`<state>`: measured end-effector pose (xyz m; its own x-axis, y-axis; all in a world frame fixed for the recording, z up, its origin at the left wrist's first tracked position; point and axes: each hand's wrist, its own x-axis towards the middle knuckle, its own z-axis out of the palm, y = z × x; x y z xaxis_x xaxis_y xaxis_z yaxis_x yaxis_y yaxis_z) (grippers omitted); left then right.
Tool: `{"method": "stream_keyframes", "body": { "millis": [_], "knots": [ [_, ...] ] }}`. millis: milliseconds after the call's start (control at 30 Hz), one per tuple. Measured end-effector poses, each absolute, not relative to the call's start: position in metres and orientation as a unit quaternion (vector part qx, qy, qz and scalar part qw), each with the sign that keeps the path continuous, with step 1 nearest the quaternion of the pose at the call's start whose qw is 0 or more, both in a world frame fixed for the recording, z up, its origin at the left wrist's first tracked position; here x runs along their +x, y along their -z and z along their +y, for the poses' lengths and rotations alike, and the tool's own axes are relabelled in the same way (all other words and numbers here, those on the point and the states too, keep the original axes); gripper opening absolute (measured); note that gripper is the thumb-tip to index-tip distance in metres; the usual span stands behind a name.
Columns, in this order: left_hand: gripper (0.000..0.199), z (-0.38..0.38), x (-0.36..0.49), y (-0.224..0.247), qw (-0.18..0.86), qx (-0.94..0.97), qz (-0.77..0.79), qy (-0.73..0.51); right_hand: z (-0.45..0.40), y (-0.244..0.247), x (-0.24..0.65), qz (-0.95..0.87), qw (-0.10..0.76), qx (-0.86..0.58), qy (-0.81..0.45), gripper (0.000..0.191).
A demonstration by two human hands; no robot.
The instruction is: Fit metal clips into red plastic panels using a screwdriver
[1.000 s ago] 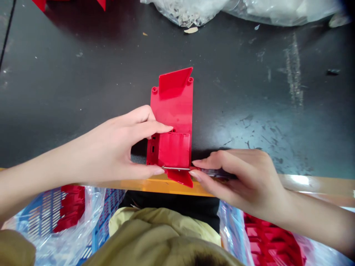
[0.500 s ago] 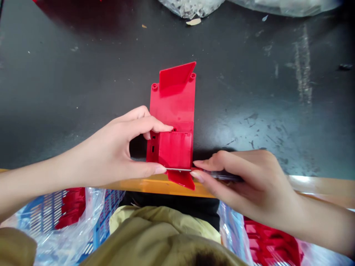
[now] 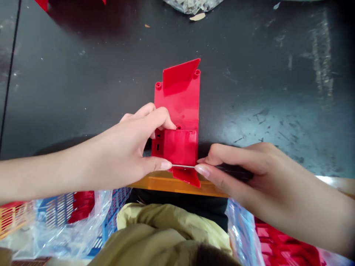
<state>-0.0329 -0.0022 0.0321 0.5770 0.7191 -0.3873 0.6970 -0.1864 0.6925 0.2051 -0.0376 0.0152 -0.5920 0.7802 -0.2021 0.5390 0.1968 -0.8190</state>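
Observation:
A red plastic housing part (image 3: pixel 179 105) lies on the table at its front edge, with an upright slanted flap at the far end and a box-like section at the near end. My left hand (image 3: pixel 133 140) grips the near section, its index finger bent over the section's far wall and its thumb at the near wall. A thin metal rod (image 3: pixel 183 166) runs along that near wall, its left end by the left thumb. My right hand (image 3: pixel 244 170) pinches around the rod's right end. Something dark, perhaps a handle, sits under the right fingers, mostly hidden.
A clear bag of small transparent pieces (image 3: pixel 194 5) is at the table's far side, with a pale scrap (image 3: pixel 197 17) beside it. Below the table's orange edge (image 3: pixel 155 184) are a plastic-lined blue basket (image 3: pixel 116 207) with red parts and more red parts (image 3: pixel 285 244) at the right.
The view has shifted slightly, so the housing part appears further right. My left index finger is more bent. Both hands stay at the part and the rod.

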Motion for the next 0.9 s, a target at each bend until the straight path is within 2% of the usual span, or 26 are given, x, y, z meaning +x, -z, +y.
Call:
{"method": "stream_keyframes", "body": {
  "millis": [133, 200, 267, 400, 567, 900],
  "knots": [
    [0.037, 0.006, -0.035, -0.037, 0.437, 0.779, 0.45, 0.017, -0.033, -0.014, 0.207, -0.744, 0.117, -0.437, -0.492, 0.03],
    [0.03, 0.009, -0.037, -0.042, 0.463, 0.77, 0.438, 0.03, -0.03, -0.012, 0.21, -0.723, 0.116, -0.436, -0.524, 0.03],
    [0.025, 0.011, -0.04, -0.047, 0.481, 0.764, 0.428, 0.04, -0.027, -0.01, 0.214, -0.701, 0.135, -0.45, -0.537, 0.033],
    [0.034, 0.007, -0.046, -0.049, 0.474, 0.788, 0.392, 0.018, -0.026, -0.009, 0.218, -0.668, 0.181, -0.485, -0.534, 0.03],
    [0.041, 0.0, -0.049, -0.043, 0.486, 0.783, 0.388, -0.011, -0.03, -0.012, 0.212, -0.665, 0.153, -0.456, -0.571, 0.017],
    [0.042, -0.003, -0.048, -0.031, 0.449, 0.797, 0.402, -0.051, -0.03, -0.011, 0.206, -0.705, 0.14, -0.445, -0.535, 0.022]
  ]
}}
